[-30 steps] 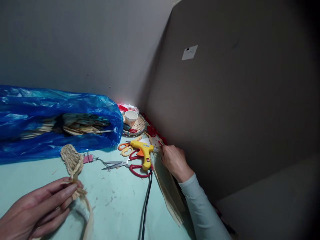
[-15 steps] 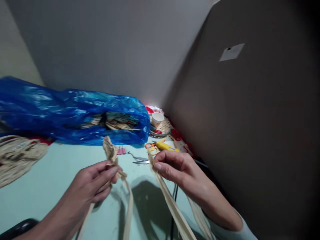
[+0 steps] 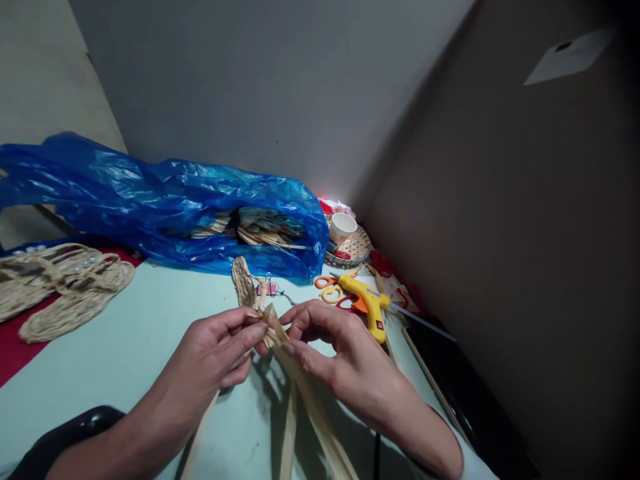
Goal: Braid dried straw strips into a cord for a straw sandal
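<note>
My left hand [image 3: 225, 353] is closed around a small woven piece [image 3: 243, 283] of dried plant fibre, whose rounded end sticks up above the fingers. Pale flat strips hang down from under it. Between thumb and fingers, my right hand [image 3: 325, 343] pinches the upper end of a long pale fibre strip [image 3: 313, 407]. The strip's tip meets the woven piece at my left fingertips; whether it is tucked in there cannot be seen. A pink binder clip [image 3: 267, 289] lies on the table just beyond the piece.
A blue plastic bag [image 3: 150, 200] with dried fibre lies along the back wall. Woven sandals [image 3: 80, 300] rest on red cloth at left. Beyond my right hand are a yellow glue gun [image 3: 367, 300], orange-handled scissors [image 3: 327, 283] and a woven tray [image 3: 357, 247] with a white cup [image 3: 343, 227].
My right hand has brought the strip leftward to the woven piece, so both hands now meet. The view has shifted a little, showing more of the sandals and glue gun.
</note>
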Action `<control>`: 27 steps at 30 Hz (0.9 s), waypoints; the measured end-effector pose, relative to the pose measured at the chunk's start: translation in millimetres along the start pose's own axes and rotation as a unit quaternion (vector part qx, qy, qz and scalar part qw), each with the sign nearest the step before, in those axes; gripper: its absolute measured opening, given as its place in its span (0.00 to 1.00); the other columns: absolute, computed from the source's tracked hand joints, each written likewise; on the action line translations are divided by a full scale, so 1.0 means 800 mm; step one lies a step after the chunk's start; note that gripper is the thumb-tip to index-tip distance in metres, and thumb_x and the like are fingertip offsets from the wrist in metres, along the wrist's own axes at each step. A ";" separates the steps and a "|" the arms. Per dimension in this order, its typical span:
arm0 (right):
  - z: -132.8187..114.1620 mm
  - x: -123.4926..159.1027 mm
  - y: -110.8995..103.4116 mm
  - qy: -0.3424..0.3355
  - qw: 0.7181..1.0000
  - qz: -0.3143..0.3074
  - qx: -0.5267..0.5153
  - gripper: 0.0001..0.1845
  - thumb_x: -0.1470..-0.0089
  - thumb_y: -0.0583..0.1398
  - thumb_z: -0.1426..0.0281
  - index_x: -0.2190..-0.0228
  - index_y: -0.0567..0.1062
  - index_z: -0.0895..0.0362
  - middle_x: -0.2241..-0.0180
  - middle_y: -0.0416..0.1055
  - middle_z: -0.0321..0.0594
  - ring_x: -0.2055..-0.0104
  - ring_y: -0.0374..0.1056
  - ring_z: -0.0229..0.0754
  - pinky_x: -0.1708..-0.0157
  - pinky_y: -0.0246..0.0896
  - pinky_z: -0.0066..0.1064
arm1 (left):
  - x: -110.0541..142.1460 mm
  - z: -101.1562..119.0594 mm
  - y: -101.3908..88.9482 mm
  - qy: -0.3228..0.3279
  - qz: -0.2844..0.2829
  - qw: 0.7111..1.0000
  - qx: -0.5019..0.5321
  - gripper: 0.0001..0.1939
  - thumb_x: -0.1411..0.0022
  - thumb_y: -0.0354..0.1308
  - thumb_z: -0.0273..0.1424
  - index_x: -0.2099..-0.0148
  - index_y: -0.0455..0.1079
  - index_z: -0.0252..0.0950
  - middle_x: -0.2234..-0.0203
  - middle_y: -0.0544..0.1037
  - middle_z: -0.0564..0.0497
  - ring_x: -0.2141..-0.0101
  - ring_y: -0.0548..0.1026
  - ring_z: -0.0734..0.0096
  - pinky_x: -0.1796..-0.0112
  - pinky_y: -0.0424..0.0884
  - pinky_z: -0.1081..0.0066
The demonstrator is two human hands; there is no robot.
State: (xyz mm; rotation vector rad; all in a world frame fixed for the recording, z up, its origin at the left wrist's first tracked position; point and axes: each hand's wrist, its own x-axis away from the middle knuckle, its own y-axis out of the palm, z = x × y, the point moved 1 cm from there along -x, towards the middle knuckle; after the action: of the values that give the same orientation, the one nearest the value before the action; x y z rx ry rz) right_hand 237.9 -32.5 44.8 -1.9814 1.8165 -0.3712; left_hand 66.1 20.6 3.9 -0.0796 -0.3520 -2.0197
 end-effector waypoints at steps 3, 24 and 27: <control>0.005 0.002 0.002 0.023 0.999 -0.021 -0.007 0.06 0.42 0.60 0.71 0.71 0.71 0.55 0.69 0.74 0.37 0.67 0.69 0.40 0.65 0.62 0.31 | 0.001 -0.001 0.002 -0.008 -0.017 1.000 -0.003 0.17 0.47 0.70 0.42 0.69 0.73 0.33 0.79 0.72 0.57 0.85 0.54 0.87 0.83 0.45 0.78; 0.010 0.007 0.012 0.045 0.999 0.003 0.024 0.03 0.42 0.59 0.75 0.68 0.72 0.56 0.72 0.73 0.34 0.69 0.67 0.37 0.69 0.58 0.28 | 0.008 0.005 0.007 -0.046 -0.010 0.998 -0.031 0.20 0.52 0.72 0.43 0.62 0.73 0.39 0.76 0.73 0.57 0.81 0.61 0.80 0.79 0.55 0.78; 0.007 0.006 0.010 0.071 0.996 -0.009 0.045 0.05 0.42 0.59 0.74 0.71 0.74 0.57 0.74 0.72 0.34 0.71 0.66 0.37 0.70 0.56 0.28 | 0.008 0.007 0.007 -0.058 0.001 0.998 -0.037 0.23 0.57 0.74 0.42 0.60 0.74 0.39 0.75 0.77 0.55 0.79 0.65 0.78 0.79 0.58 0.79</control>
State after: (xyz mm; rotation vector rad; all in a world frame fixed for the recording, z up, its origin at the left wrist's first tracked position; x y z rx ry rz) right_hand 234.1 -37.0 35.3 -1.9554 1.8333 -0.6012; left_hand 67.6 14.5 11.3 -0.2434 -0.3496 -2.0301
